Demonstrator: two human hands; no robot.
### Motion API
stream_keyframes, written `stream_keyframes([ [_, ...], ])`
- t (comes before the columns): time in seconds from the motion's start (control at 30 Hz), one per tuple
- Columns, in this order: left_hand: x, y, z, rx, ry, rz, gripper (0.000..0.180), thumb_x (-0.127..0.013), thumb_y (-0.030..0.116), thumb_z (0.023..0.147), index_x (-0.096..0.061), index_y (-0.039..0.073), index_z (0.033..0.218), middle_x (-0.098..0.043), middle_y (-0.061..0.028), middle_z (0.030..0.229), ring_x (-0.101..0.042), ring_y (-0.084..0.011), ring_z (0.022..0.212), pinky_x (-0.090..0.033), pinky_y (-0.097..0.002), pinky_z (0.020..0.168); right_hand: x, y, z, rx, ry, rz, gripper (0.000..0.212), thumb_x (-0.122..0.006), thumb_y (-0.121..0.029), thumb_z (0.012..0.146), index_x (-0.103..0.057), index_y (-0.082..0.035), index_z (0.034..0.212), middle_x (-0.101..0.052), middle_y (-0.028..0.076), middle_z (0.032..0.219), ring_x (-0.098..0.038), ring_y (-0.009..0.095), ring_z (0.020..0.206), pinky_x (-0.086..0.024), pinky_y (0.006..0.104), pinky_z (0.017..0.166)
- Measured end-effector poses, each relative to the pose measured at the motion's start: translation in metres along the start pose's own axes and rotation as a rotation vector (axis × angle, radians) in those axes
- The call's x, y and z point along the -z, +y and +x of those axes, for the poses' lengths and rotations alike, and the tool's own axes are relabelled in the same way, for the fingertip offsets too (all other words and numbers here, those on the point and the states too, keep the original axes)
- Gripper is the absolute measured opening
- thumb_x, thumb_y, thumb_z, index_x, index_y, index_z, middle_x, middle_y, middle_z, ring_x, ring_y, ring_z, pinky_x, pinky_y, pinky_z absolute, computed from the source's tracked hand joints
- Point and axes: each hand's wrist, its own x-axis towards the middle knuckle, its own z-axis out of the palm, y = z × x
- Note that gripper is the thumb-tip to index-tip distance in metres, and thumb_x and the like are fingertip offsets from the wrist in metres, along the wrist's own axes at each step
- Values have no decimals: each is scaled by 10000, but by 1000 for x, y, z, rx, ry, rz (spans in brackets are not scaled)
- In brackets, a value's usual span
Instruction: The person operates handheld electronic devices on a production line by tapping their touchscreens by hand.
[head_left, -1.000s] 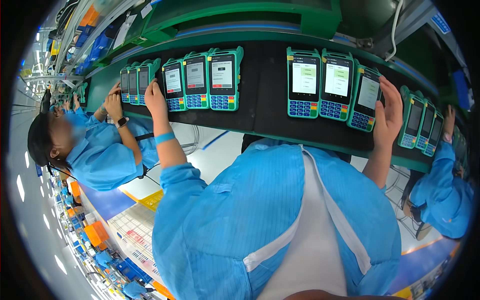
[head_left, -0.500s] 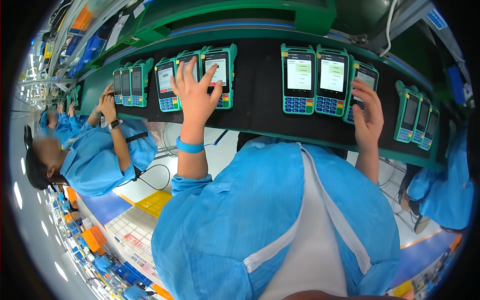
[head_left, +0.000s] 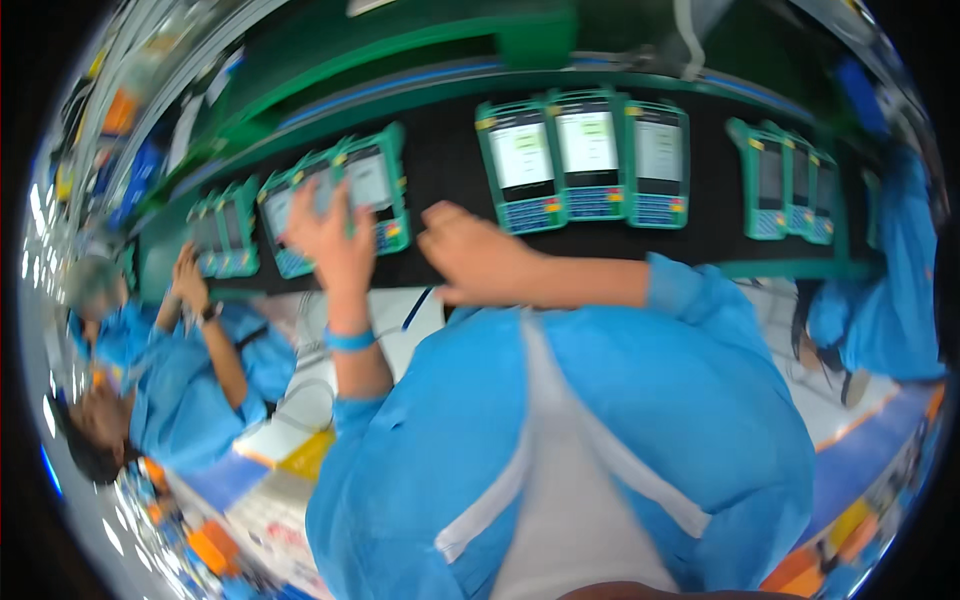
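Observation:
My left hand (head_left: 335, 240), a blue band at its wrist, is open with fingers spread over a group of handheld card terminals; its fingers cover part of the middle one. The right-hand terminal (head_left: 372, 185) of that group has a lit screen. My right hand (head_left: 480, 256) reaches leftward across my front, just right of that group, with no terminal in it; blur hides how its fingers are bent. Right of it, three green-cased terminals stand in a row: a left one (head_left: 522, 165), a middle one (head_left: 588, 140) and a right one (head_left: 658, 160), all with lit screens.
More terminals with dark screens (head_left: 770, 180) lie on the black bench mat (head_left: 450, 120) at the right. Another group (head_left: 225, 235) is at the far left, by a co-worker's hands (head_left: 188, 282). A green shelf (head_left: 400, 65) runs along the back. Another person's blue sleeve (head_left: 900, 250) is at right.
My right hand has left the right terminal of the middle row and swung left toward my left hand. That terminal now stands straighter beside its neighbours. The whole view has shifted.

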Motion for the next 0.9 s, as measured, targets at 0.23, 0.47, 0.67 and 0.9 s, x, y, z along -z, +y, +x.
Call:
stream_keyframes([
  [0.23,17,-96,-71,453,125,127,507,-651,279,805,-557,-69,1161,-587,-284,1106,-553,-433,1012,-430,-446,903,-37,-4,-2,-56,52,-270,775,-638,-475,755,-425,50,1283,-279,328,1410,-217,436,1358,-155,521,1113],
  [0.47,4,-159,-108,942,75,-186,526,-561,339,843,-539,-98,1135,-541,-258,1128,-515,-353,1017,-415,-417,888,-45,-1,-2,15,73,-394,676,-567,-444,818,-451,75,1236,-346,378,1342,-309,491,1293,-239,557,1065],
  [0.67,14,-151,-94,1193,343,-823,305,-606,229,819,-538,-25,974,-513,-83,843,-477,-170,739,-402,-295,680,-57,-11,1,57,111,-645,490,-499,-219,822,-522,158,1134,-490,411,1182,-495,525,1128,-404,568,939],
  [0.9,1,-151,-100,1024,324,-885,136,-627,162,795,-551,55,830,-401,4,648,-349,-85,529,-295,-216,482,-51,-8,-4,202,44,-695,532,-537,-191,742,-531,211,1090,-515,455,1079,-549,551,1029,-493,550,803],
])
